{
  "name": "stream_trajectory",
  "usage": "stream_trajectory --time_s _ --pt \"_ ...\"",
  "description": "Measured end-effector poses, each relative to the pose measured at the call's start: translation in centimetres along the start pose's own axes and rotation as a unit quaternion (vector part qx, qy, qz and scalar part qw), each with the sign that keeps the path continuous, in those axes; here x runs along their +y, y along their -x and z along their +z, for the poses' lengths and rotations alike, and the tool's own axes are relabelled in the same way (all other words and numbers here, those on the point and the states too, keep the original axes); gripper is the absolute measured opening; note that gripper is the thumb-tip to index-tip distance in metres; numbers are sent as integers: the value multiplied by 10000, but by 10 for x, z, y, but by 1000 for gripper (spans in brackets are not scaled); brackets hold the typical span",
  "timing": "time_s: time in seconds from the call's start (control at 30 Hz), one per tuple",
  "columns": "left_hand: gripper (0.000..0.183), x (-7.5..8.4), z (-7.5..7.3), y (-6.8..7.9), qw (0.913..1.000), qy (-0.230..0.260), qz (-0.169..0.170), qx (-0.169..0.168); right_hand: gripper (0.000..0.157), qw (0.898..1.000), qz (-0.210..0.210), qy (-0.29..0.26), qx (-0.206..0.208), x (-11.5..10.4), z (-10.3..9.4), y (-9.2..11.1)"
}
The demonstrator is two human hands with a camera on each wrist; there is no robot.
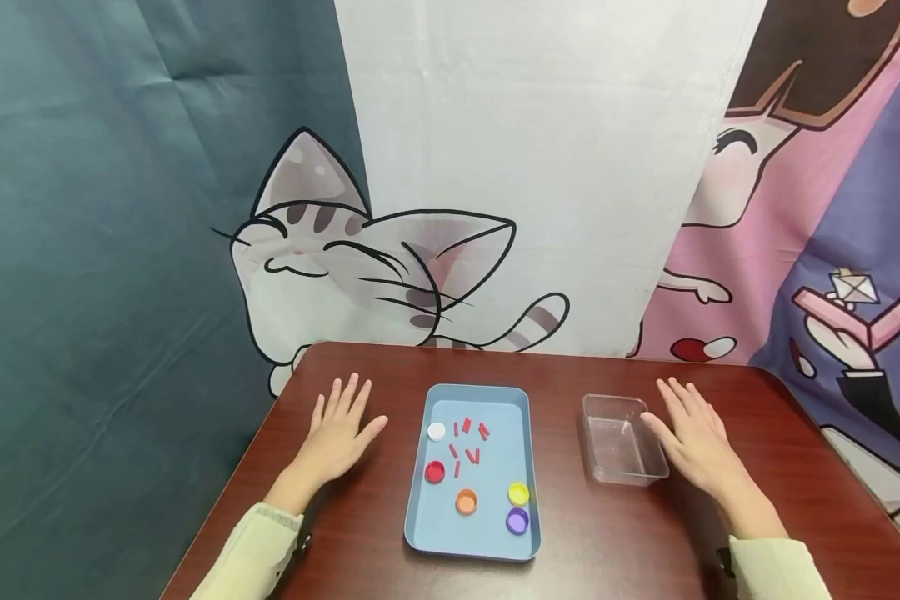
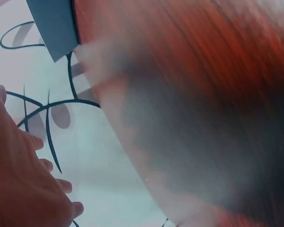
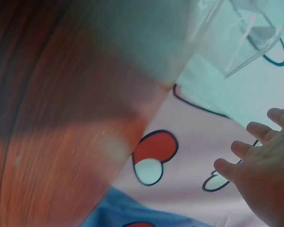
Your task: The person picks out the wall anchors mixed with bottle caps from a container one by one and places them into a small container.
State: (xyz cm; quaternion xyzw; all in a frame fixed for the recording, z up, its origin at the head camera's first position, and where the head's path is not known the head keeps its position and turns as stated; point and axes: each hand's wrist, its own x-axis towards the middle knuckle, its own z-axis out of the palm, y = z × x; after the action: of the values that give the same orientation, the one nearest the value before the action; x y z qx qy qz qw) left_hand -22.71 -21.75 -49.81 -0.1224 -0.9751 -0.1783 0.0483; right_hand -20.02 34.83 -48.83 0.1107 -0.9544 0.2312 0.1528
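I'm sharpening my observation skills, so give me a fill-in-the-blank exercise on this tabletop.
The blue tray holds ____ round caps.
The short sticks are coloured ____.
The yellow cap lies nearest the ____ cap.
The clear plastic container stands nearer the person's ____ hand.

Missing words: five; red; purple; right.

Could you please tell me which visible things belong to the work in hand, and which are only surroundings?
Probably for the work:
blue tray
white cap
red cap
orange cap
yellow cap
purple cap
small red sticks
clear container

Probably only surroundings:
brown table
printed cloth behind it
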Motion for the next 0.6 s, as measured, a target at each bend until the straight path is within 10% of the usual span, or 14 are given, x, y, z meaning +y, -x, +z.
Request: stream_trajectory --time_s 0.6 --pt "83 36 0 16 9996 45 249 108 59 9984 -392 -361 183 -41 23 -3"
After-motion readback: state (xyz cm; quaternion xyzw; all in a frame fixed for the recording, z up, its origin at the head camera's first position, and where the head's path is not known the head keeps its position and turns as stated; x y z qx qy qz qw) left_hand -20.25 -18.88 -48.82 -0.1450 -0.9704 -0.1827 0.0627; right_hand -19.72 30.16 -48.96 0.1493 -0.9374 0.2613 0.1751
